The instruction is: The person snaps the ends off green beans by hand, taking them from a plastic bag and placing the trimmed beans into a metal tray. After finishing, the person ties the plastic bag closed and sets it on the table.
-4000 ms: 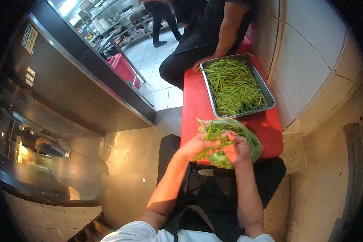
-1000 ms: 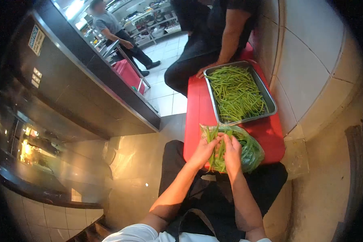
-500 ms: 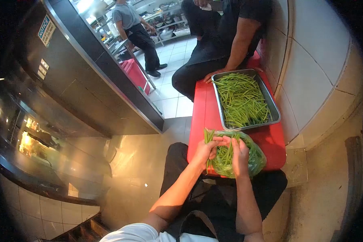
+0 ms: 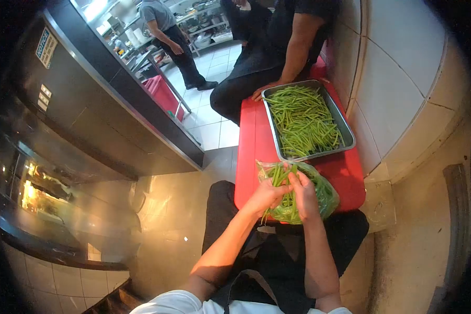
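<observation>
My left hand [image 4: 269, 197] is closed around a bunch of green beans [image 4: 280, 174], whose ends stick out above and below the fist. Close beside it, my right hand [image 4: 304, 194] pinches at the beans with thumb and fingers; exactly what it grips is partly hidden. Both hands are over a clear plastic bag [image 4: 325, 194] with more green beans inside, at the near end of a red bench-like surface [image 4: 254, 141]. Just beyond the bag, a metal tray [image 4: 319, 155] holds a wide heap of green beans.
A person in dark clothes [image 4: 251, 73] sits at the far end, one hand beside the tray. Another person [image 4: 167, 42] stands in the kitchen behind. Tiled wall [image 4: 403, 68] runs along the right; a dark partition [image 4: 104, 104] with a notice sign stands left. A pink bin [image 4: 162, 94] is beyond it.
My hands have drawn closer together over the bag, and the left one has turned with its beans. The whole view has shifted slightly. The standing person's arm has lowered.
</observation>
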`<state>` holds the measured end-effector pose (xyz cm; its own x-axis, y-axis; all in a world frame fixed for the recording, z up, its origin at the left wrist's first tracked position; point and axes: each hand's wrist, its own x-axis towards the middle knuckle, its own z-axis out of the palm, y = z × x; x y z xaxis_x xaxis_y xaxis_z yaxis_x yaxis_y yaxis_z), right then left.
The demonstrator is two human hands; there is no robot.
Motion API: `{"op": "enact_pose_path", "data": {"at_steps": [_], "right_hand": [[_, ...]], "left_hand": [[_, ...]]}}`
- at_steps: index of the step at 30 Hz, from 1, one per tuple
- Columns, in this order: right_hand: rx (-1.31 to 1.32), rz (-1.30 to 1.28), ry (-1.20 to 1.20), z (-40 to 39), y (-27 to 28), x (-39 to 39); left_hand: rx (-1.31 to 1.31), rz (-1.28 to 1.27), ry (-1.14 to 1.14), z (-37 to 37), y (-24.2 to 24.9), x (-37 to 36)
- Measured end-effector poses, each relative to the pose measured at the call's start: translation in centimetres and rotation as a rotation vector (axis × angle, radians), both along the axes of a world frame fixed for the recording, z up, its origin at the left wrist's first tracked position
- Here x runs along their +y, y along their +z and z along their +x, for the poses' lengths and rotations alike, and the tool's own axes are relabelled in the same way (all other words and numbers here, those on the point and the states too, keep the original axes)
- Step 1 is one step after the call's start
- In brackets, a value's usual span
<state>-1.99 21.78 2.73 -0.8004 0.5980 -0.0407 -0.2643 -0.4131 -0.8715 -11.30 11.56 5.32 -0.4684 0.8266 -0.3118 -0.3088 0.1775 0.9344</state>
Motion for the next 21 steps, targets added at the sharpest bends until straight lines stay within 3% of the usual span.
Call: {"op": "enact_pose_path", "data": {"at_steps": [11,15,18,21], "right_hand": [[-0.135,0.643,-0.144,0.0,-0.9,0.3],[-0.036,0.443,-0.024,-0.1,-0.7,0.1],[0.016,0.139,0.062,0.4,0.7,-0.1],[-0.138,0.139,0.025,0.3,0.3,0.8]], "left_hand": [[0.056,0.003,-0.053,0.1,-0.4,-0.6],[0.024,0.008,-0.010,0.6,-0.7,-0.4],[0.033,0.014,0.071,0.4,0.0,-0.3],[0.038,0.043,0.224,-0.5,0.7,-0.5]]}}
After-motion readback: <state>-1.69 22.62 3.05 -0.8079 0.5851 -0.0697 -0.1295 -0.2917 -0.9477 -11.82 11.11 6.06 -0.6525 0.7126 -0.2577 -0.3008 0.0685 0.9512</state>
